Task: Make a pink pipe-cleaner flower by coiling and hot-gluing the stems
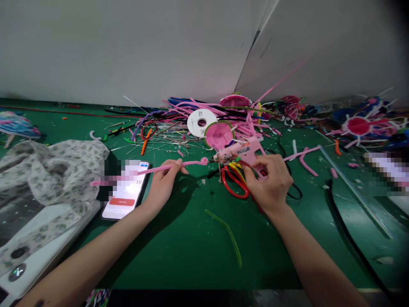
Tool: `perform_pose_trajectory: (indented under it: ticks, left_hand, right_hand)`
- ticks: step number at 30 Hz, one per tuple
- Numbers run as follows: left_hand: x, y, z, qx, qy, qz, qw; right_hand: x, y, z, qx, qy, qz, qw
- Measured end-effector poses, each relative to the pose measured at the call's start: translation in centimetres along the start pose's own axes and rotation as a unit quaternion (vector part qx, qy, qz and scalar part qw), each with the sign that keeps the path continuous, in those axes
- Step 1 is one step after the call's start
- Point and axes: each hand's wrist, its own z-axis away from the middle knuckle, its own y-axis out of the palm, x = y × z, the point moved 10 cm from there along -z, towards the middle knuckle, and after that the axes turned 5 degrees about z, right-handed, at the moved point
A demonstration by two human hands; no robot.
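My left hand pinches a long pink strip between thumb and fingers. The strip's right end is curled into a small coil, close to the tip of a pink glue gun. My right hand is closed on the glue gun, whose nozzle points left. Red-handled scissors lie just beneath the gun, partly hidden by it. Behind the nozzle are a pink coiled disc with a green rim and a white disc with a centre hole.
A lit phone lies left of my left hand, near a patterned cloth. Strips are heaped at the back. A green strip, a black strip and a clear stick lie on the green table.
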Motion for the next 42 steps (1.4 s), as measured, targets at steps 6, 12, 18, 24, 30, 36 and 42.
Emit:
perform_pose_trajectory:
  ticks: [6,12,18,24,30,36,42]
  left_hand:
    - [0.05,0.15,0.05,0.005,-0.001,-0.006,1.0]
    - [0.19,0.23,0.12,0.005,-0.013,-0.012,1.0]
    - [0.12,0.05,0.01,0.001,-0.003,-0.006,1.0]
    - [0.18,0.09,0.01,0.003,-0.004,0.008,1.0]
    - [0.09,0.12,0.04,0.004,-0.007,0.007,1.0]
    - [0.04,0.03,0.02,0.003,-0.002,0.012,1.0]
    - [0.31,-0.03,-0.03,0.003,0.001,0.012,1.0]
  right_hand:
    - [0.55,-0.05,0.04,-0.003,-0.001,-0.008,1.0]
    - [0.82,0.03,-0.02,0.0,-0.005,-0.004,1.0]
    - [0.52,0.06,-0.04,0.005,-0.002,0.005,1.0]
    - [0.5,-0.39,-0.24,-0.006,-0.009,0.009,1.0]
    - [0.15,-0.42,-0.29,-0.004,0.0,0.018,1.0]
    - [0.02,-0.55,-0.26,-0.014,-0.002,0.014,1.0]
    - [0.16,-0.65,-0.29,-0.019,-0.004,0.008,1.0]
